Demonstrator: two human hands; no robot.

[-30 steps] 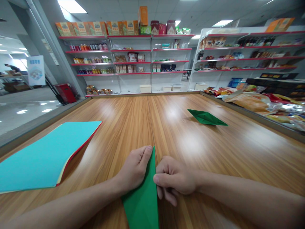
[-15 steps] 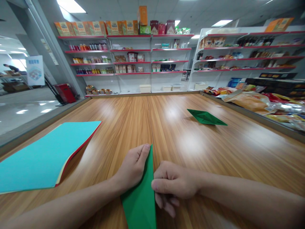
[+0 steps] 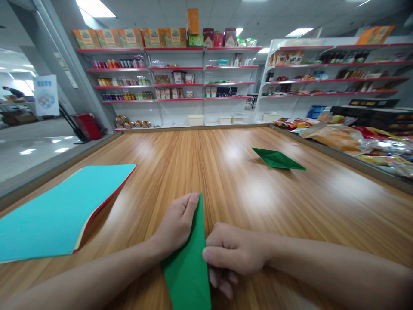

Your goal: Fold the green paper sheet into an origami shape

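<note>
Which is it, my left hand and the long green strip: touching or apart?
Touching: the head view shows your left hand gripping the strip, thumb at its far tip.

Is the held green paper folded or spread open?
Folded: the green paper piece tapers to a point by the left hand, its straight edge against the right hand.

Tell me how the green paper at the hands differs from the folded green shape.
The left hand and right hand touch the green paper; nobody touches the folded shape. The green paper runs past the picture's bottom edge; the folded shape shows whole, with two pointed ends. The folded shape looks darker than the green paper. Both are green.
</note>
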